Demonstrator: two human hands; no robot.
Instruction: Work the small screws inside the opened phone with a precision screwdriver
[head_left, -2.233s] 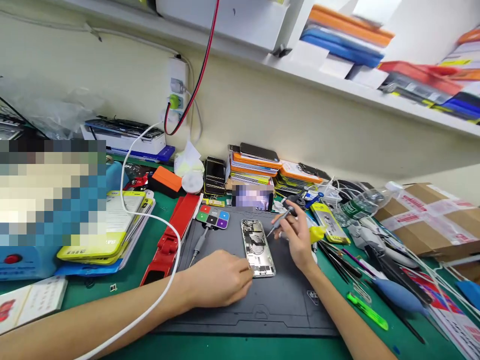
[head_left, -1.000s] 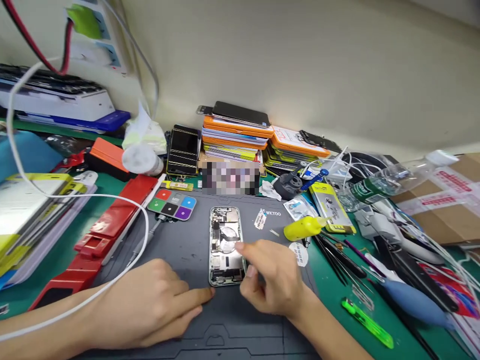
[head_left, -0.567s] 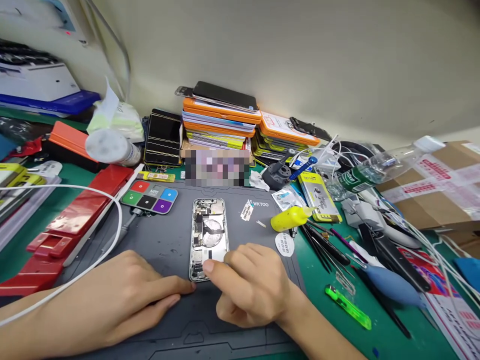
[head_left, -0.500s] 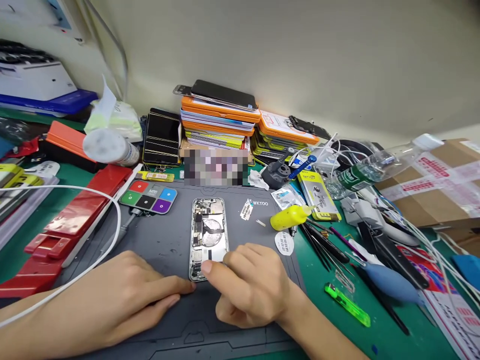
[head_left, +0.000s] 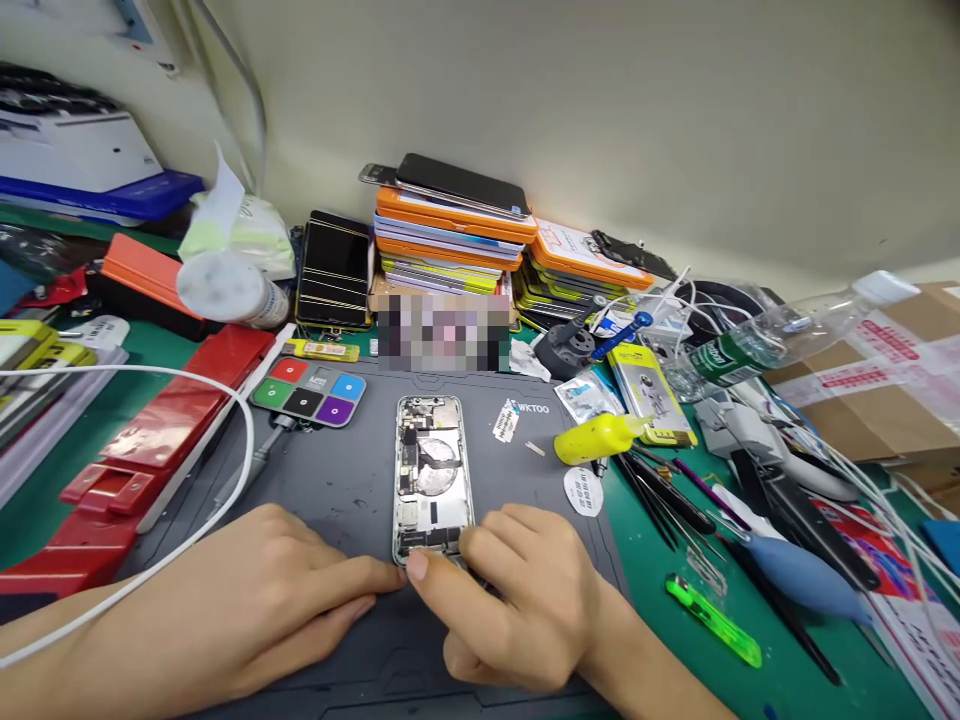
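Observation:
An opened smartphone (head_left: 429, 510) lies on the grey mat (head_left: 330, 510), its screen off and its inner parts showing. Inside it are a round silver plate, a dark flex cable and circuit parts. My left hand (head_left: 281, 595) rests flat on the mat, index finger stretched out so its tip touches the phone's lower left corner. At the lower right corner, my right hand (head_left: 517, 600) is closed, its fingers curled. Its thumb tip presses at the bottom edge and the index knuckle sits by the right side. What lies under the curled fingers is hidden.
A yellow squeeze bottle (head_left: 598, 438), tweezers (head_left: 649, 500), a green cutter (head_left: 714, 620) and a blue air blower (head_left: 802, 578) lie to the right. A coloured square pad (head_left: 309, 392) sits left of the phone. A white cable (head_left: 244, 420) arcs over my left forearm.
My right thumb has moved from over the phone's lower inside down to its bottom edge, uncovering the parts there. The whole view has shifted slightly; my left hand keeps its place at the corner.

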